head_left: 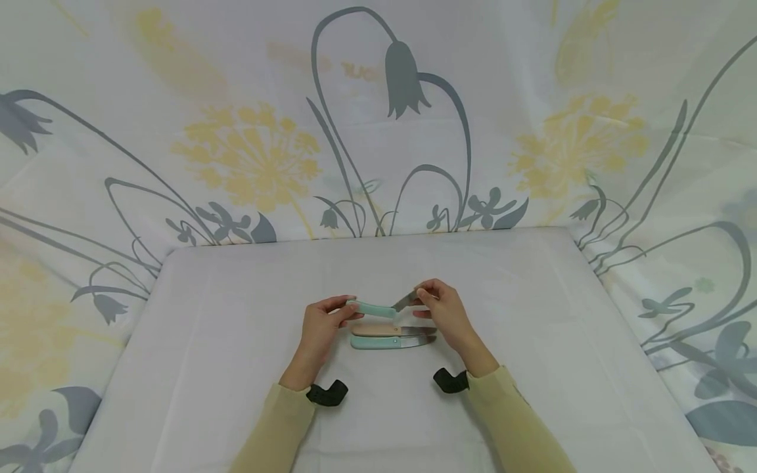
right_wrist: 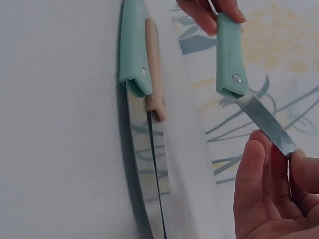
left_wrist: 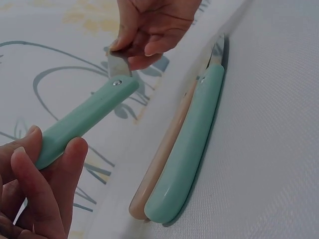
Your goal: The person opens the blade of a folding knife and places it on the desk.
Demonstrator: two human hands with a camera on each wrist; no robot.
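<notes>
Mint-handled knife [head_left: 378, 307]: held above the table [head_left: 236, 341].
Left hand [head_left: 319, 328]: fingers curled round its handle.
Right hand [head_left: 443, 312]: pinching its blade.
Two knives [head_left: 393, 336]: lying just below the held one.

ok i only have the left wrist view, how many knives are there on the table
Observer: Two lie side by side on the table, a peach-handled knife and a mint-handled knife; a third knife is held above them.
Operator: who holds its blade
Observer: The right hand pinches the blade; the left hand grips the handle.
Operator: are the lying blades out
Observer: Yes, both open blades show in the right wrist view.
</notes>
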